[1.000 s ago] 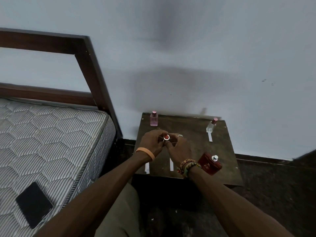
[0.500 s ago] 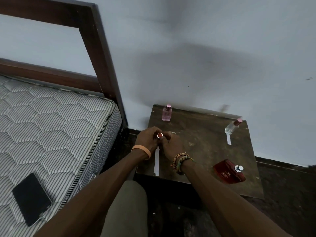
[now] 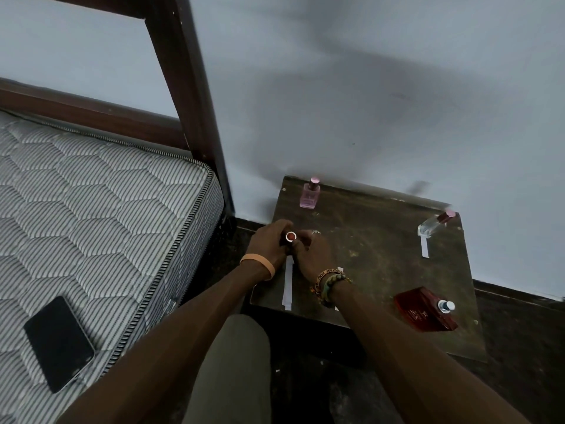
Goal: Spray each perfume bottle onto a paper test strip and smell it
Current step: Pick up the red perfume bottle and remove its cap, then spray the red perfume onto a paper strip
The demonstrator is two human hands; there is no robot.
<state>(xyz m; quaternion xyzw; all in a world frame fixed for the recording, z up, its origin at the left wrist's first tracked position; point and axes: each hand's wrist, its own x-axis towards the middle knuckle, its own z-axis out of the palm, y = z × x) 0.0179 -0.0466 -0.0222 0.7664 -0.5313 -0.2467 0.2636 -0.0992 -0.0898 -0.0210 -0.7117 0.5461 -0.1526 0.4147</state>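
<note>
Together, both hands held a small bottle (image 3: pixel 290 237) over the table's (image 3: pixel 382 270) left edge, its round red cap facing up. The left hand (image 3: pixel 266 244) had its fingers curled round the body; the right hand (image 3: pixel 312 254) pinched it beside the cap. A strip (image 3: pixel 288 283) lay just below them. A pink bottle (image 3: pixel 310 195), a clear bottle (image 3: pixel 431 227) and a red bottle (image 3: pixel 423 310) sat well apart on the table.
</note>
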